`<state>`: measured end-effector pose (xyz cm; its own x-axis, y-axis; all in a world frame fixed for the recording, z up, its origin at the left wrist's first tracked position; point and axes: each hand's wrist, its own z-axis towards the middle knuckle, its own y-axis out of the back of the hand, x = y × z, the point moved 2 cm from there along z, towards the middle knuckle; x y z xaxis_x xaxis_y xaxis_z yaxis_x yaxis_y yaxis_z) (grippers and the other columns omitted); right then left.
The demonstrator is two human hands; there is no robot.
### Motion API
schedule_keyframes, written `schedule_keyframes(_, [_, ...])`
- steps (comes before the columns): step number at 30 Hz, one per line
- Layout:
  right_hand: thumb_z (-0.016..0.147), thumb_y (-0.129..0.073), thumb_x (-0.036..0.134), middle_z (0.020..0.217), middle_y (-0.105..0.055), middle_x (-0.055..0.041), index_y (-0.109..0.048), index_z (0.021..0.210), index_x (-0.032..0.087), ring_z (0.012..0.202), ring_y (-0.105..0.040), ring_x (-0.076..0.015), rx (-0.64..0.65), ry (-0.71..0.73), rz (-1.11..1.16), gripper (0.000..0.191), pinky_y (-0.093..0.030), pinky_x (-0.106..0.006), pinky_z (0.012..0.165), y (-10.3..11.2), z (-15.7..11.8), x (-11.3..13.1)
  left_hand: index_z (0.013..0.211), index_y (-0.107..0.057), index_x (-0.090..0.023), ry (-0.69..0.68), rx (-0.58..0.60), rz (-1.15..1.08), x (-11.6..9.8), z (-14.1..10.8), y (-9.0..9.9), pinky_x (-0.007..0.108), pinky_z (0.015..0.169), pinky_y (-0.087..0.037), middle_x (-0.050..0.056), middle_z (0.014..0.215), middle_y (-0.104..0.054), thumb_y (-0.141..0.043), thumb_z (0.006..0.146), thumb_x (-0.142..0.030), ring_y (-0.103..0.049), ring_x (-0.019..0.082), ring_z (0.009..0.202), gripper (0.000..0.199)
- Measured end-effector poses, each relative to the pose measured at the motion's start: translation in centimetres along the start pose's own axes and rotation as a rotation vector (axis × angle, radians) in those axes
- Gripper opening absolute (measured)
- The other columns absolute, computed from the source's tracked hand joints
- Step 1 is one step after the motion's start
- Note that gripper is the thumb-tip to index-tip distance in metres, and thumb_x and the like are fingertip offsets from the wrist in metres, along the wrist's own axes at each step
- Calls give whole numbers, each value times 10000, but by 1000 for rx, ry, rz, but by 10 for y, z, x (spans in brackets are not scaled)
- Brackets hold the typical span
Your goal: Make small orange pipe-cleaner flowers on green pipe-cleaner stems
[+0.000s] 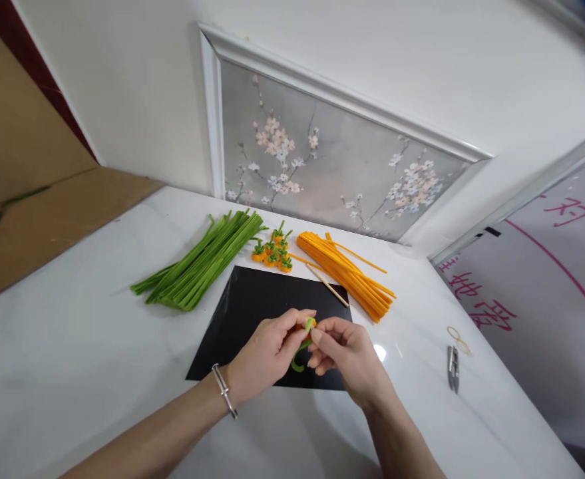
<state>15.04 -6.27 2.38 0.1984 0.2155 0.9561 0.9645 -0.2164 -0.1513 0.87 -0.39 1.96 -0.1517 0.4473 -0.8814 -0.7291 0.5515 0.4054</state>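
Observation:
Above the black mat [222,332], my left hand [272,346] pinches a small orange pipe-cleaner piece [313,323], mostly hidden by the fingers. My right hand [347,352] closes its fingertips on a green pipe cleaner [298,365] at the same piece; its free end curls down below the hands. Beyond the mat lie several finished orange pieces with green tops [272,253]. To their left is a bundle of green pipe cleaners [202,263], and to their right a bundle of orange pipe cleaners [347,273].
A thin wooden stick [328,286] lies across the mat's far right corner. Small metal thread snips [452,369] and a looped tan band [458,339] rest on the white table [97,346] at right. A framed floral panel [332,153] rises behind, and a whiteboard [546,279] stands at right.

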Motion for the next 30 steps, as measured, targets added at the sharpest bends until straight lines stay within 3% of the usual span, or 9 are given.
schedule_keyframes(4, [612,-837,405,591,-653,-4,-630,680,119,455,-588,-67,4,-71,197,359,-469,-133,403,-2,2,-2,999,-583,-174,-11,22,-59,-2,-2,1,299,837,-528,123,1162,-668,-453,923,-209,-673,189,975,155])
schedule_keyframes(9, [632,-821,418,605,-654,-10,-629,704,126,469,-590,-80,-17,-43,204,357,-469,-154,422,-3,0,-2,1018,-565,-156,15,80,-235,-5,0,1,278,756,-558,156,1219,-630,-489,887,-170,-703,170,849,151])
schedule_keyframes(14, [745,-718,445,628,-642,-3,-635,752,146,464,-534,-80,22,89,-116,310,-422,-190,445,3,-2,4,984,-575,-163,72,76,-239,-3,0,0,283,734,-557,141,1200,-641,-517,881,-200,-700,160,801,123])
schedule_keyframes(18, [789,-668,381,716,-628,-20,-647,734,155,628,-540,-124,-20,267,-382,234,-432,-240,587,9,-4,11,930,-593,-158,99,74,-272,-3,1,0,291,782,-531,96,1043,-682,-545,863,-190,-671,163,846,88])
schedule_keyframes(23, [822,-618,327,689,-543,4,-597,725,169,617,-472,-119,-7,335,-464,187,-387,-242,571,10,-5,14,842,-605,-145,176,108,-408,-8,6,3,242,696,-508,4,765,-626,-568,840,-173,-596,105,698,47])
schedule_keyframes(27, [830,-602,245,694,-511,9,-589,705,181,592,-451,-110,16,451,-604,141,-369,-227,524,10,-5,18,828,-617,-135,324,164,-541,-10,8,5,267,741,-537,-10,783,-595,-631,818,-263,-604,105,733,129])
schedule_keyframes(30, [864,-546,178,769,-553,-18,-602,750,190,662,-521,-128,78,617,-717,128,-438,-237,590,11,-6,24,808,-620,-130,382,170,-573,-8,9,8,271,750,-548,-14,789,-590,-669,794,-316,-610,105,742,193])
